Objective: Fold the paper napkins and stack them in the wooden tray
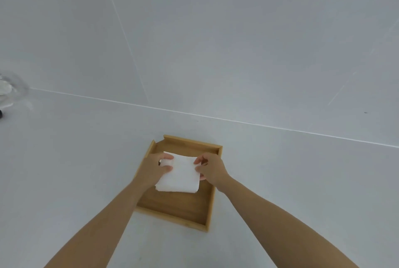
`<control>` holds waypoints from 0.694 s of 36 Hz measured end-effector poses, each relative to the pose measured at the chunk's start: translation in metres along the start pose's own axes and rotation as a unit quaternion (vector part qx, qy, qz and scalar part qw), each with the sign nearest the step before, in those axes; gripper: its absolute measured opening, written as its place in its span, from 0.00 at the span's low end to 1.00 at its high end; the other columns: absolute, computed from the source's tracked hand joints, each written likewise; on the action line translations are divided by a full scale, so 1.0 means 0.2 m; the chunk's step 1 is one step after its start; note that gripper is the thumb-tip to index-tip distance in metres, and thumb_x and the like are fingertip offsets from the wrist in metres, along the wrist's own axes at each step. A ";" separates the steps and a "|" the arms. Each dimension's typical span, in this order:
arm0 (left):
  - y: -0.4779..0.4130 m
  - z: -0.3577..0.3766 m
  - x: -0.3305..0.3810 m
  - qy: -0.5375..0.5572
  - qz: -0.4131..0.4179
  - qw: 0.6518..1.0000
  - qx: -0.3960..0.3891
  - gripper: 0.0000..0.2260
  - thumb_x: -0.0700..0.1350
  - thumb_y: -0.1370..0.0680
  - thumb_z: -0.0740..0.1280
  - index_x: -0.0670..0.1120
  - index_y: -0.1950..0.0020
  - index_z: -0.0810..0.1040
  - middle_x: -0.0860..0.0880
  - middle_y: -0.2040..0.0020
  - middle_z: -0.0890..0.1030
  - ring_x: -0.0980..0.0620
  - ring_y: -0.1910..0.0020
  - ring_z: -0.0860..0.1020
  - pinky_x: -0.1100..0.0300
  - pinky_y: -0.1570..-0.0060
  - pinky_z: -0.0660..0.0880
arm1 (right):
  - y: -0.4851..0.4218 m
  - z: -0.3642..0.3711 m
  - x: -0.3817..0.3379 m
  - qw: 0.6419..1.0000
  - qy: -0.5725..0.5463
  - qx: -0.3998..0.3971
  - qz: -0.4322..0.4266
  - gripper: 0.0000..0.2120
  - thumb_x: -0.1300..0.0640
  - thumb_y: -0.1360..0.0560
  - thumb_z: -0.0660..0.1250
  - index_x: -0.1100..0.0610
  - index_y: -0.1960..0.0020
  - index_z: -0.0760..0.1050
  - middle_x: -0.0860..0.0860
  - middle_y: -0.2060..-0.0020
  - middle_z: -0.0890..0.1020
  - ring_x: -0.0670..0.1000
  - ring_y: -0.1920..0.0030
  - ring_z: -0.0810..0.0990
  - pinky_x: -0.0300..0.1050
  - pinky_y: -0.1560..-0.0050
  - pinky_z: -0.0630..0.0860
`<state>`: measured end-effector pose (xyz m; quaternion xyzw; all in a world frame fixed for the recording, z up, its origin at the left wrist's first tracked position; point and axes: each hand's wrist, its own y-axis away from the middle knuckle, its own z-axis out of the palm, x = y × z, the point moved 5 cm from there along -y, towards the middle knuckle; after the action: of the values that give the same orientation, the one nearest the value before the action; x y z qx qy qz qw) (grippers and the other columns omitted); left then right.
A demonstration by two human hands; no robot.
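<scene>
Left hand (155,167): you pinch the napkin's (180,175) left edge.
Right hand (212,168): you pinch its right edge.
Napkin: over the wooden tray (172,207).

Tray (172,207) sits on the bench (302,181), centre, near the wall (216,41) behind. Napkin (180,176) over the tray's far half. Left hand (154,167) at the napkin's left edge, right hand (212,168) at its right edge. Blurred object (8,93) far left on the bench.
</scene>
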<state>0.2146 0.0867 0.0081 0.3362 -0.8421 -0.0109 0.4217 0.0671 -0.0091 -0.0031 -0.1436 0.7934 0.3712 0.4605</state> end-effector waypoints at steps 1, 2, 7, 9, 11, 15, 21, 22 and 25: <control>-0.01 0.00 -0.01 -0.020 0.003 1.000 -0.002 0.14 0.38 0.26 0.67 0.46 0.42 0.78 0.46 0.41 0.77 0.49 0.46 0.74 0.61 0.48 0.69 | -0.02 0.02 0.00 0.999 0.031 0.001 -0.008 0.11 0.72 0.26 0.58 0.59 0.55 0.75 0.50 0.61 0.72 0.54 0.57 0.75 0.55 0.46 0.80; -0.01 0.00 -0.03 -0.033 0.007 0.999 -0.003 0.15 0.38 0.26 0.67 0.45 0.40 0.77 0.45 0.39 0.77 0.49 0.43 0.74 0.62 0.47 0.68 | -0.04 0.03 0.01 0.998 0.058 0.005 -0.016 0.12 0.71 0.26 0.58 0.61 0.50 0.76 0.51 0.57 0.74 0.53 0.56 0.75 0.53 0.45 0.79; -0.04 0.03 -0.09 -0.092 0.011 0.995 -0.022 0.19 0.37 0.26 0.65 0.45 0.35 0.73 0.46 0.33 0.73 0.48 0.35 0.71 0.64 0.42 0.63 | -0.10 0.10 0.01 0.983 0.178 0.010 -0.046 0.16 0.68 0.24 0.58 0.59 0.39 0.74 0.55 0.38 0.74 0.53 0.43 0.76 0.40 0.48 0.72; -0.05 0.04 -0.10 -0.116 0.015 0.993 -0.028 0.20 0.38 0.25 0.65 0.44 0.33 0.71 0.45 0.32 0.72 0.48 0.34 0.70 0.63 0.39 0.64 | -0.11 0.11 0.01 0.974 0.223 0.002 -0.052 0.18 0.68 0.24 0.57 0.58 0.36 0.72 0.55 0.36 0.73 0.53 0.40 0.75 0.38 0.47 0.71; -0.07 0.06 -0.12 -0.134 0.014 0.990 -0.034 0.21 0.38 0.25 0.65 0.44 0.32 0.69 0.45 0.32 0.70 0.48 0.34 0.69 0.60 0.37 0.65 | -0.11 0.12 0.02 0.964 0.260 0.000 -0.056 0.20 0.69 0.23 0.57 0.58 0.33 0.70 0.55 0.34 0.70 0.53 0.38 0.74 0.36 0.46 0.70; -0.08 0.07 -0.16 -0.169 0.008 0.985 -0.040 0.23 0.41 0.24 0.64 0.46 0.30 0.66 0.45 0.32 0.67 0.48 0.39 0.72 0.59 0.39 0.70 | -0.09 0.14 0.03 0.936 0.345 -0.022 -0.063 0.21 0.70 0.24 0.57 0.60 0.31 0.66 0.56 0.32 0.67 0.52 0.38 0.72 0.39 0.41 0.72; -0.07 0.06 -0.17 -0.264 0.009 0.963 -0.059 0.23 0.47 0.22 0.61 0.50 0.28 0.61 0.47 0.31 0.62 0.50 0.35 0.68 0.57 0.40 0.70 | -0.03 0.14 0.06 0.902 0.426 -0.026 -0.057 0.19 0.69 0.26 0.60 0.59 0.36 0.67 0.57 0.35 0.64 0.56 0.38 0.68 0.47 0.42 0.74; -0.07 0.06 -0.17 -0.291 0.015 0.955 -0.059 0.23 0.48 0.22 0.61 0.51 0.28 0.61 0.47 0.31 0.61 0.49 0.34 0.67 0.56 0.39 0.70 | -0.03 0.14 0.06 0.896 0.439 -0.029 -0.062 0.21 0.68 0.26 0.61 0.59 0.35 0.66 0.57 0.35 0.64 0.56 0.37 0.67 0.47 0.41 0.73; -0.05 0.04 -0.11 -0.370 0.022 0.927 -0.064 0.24 0.50 0.22 0.60 0.50 0.27 0.58 0.45 0.28 0.59 0.46 0.31 0.62 0.53 0.36 0.69 | 0.01 0.13 0.03 0.884 0.460 -0.036 -0.069 0.21 0.65 0.26 0.62 0.59 0.33 0.65 0.58 0.34 0.64 0.57 0.35 0.64 0.48 0.37 0.71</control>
<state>0.2241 0.0904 -0.0158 0.2623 -0.9428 -0.1792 0.1013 0.0784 0.0125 -0.0152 -0.3695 0.8902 0.2589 0.0629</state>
